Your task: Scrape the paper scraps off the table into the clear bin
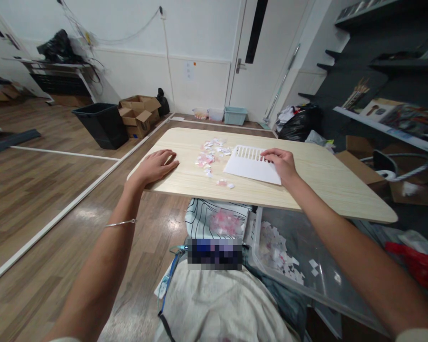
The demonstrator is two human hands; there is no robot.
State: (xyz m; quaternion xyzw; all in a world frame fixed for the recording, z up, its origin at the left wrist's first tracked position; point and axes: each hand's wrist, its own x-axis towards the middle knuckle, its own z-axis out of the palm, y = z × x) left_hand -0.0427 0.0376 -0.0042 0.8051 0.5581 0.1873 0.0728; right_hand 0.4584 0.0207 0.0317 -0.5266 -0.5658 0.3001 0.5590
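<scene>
My left hand (157, 166) lies flat on the left part of the light wooden table (324, 183), fingers stretched out, holding nothing. My right hand (280, 161) rests palm down on a white plastic sheet with a slotted end (248, 166); its fingers are curled over the sheet's right side. Between the hands lies a scatter of small white and pink paper scraps (212, 154), with a few more (224, 183) nearer the table's front edge.
A clear plastic bin (303, 266) with several paper scraps stands under the table's front edge, beside a bag of pink scraps (224, 221) on my lap. A black bin (102, 124) and cardboard boxes (139, 114) stand on the floor at the left. Shelves line the right wall.
</scene>
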